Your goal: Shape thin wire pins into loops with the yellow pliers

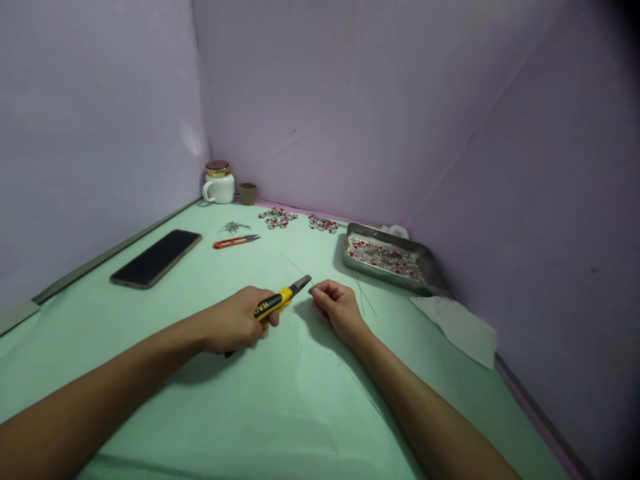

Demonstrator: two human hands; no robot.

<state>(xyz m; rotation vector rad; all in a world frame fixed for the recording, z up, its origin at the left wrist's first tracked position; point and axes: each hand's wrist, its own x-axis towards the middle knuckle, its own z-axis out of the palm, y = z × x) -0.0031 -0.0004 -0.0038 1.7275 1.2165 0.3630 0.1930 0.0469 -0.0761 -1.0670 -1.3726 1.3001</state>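
My left hand is wrapped round a pair of pliers with black and yellow handles, jaws pointing up and to the right. Close beside the jaws, my right hand pinches a thin wire between thumb and forefinger. The wire meets the tip of the jaws; whether they are clamped on it is too small to tell. Another fine wire shows beyond the jaws. A few loose wires lie on the table to the right of my right hand.
Orange thread snips and a phone lie at left. Behind are wire scraps, two piles of red and clear beads, a lidded mug and a small brown cup. A metal tray of beads and a white tissue sit right.
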